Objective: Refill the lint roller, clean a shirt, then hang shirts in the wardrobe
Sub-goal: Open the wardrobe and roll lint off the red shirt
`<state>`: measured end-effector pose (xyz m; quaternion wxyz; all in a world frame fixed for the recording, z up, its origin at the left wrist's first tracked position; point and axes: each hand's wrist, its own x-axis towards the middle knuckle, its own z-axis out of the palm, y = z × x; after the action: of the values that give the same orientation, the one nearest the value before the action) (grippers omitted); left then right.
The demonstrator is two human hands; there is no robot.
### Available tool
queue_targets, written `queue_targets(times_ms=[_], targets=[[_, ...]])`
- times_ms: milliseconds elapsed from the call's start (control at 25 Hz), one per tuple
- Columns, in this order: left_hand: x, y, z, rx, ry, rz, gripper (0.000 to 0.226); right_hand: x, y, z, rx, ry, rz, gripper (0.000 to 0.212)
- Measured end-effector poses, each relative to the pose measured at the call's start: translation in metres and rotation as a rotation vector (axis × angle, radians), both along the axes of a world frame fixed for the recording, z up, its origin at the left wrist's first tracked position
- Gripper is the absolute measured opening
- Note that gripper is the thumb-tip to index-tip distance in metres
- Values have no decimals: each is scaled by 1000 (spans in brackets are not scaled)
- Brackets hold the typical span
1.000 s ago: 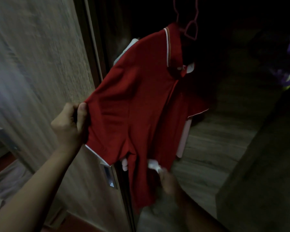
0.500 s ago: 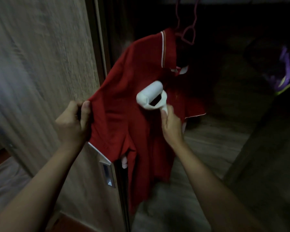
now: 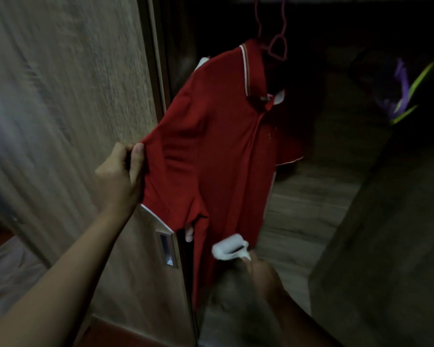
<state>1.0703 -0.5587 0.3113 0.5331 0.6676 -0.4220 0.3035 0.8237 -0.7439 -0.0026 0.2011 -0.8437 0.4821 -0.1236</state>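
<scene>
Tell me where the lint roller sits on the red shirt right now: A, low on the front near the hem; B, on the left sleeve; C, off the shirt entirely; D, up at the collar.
A: the white lint roller, gripped by the right hand, presses low on the red shirt, far below its collar.

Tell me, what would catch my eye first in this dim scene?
The red shirt, hanging on a pink hanger in the dark wardrobe opening, fills the middle. The left hand pinches its sleeve out to the side beside the wooden door. Low down, the right hand holds a white lint roller against the shirt's lower front.
</scene>
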Motion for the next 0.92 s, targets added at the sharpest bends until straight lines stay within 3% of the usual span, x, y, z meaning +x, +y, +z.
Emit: queue_targets(times_ms=[80,240,360,640,920], targets=[[-17,6,-4,25,4,-84,33,-4,40,56,-51,-20,22,41],[-72,9,-35,94,-104,-285,22,-23,64,111,38,-203,-254,39],[-103,-1,-53,120,-242,-384,20,-55,87,119,4,-275,-351,40],[-176,-14,-82,259,-463,-493,25,-154,143,133,-24,-198,-508,38],[-331,23,-161,597,-250,-747,20,-312,227,115,63,-123,-633,37]])
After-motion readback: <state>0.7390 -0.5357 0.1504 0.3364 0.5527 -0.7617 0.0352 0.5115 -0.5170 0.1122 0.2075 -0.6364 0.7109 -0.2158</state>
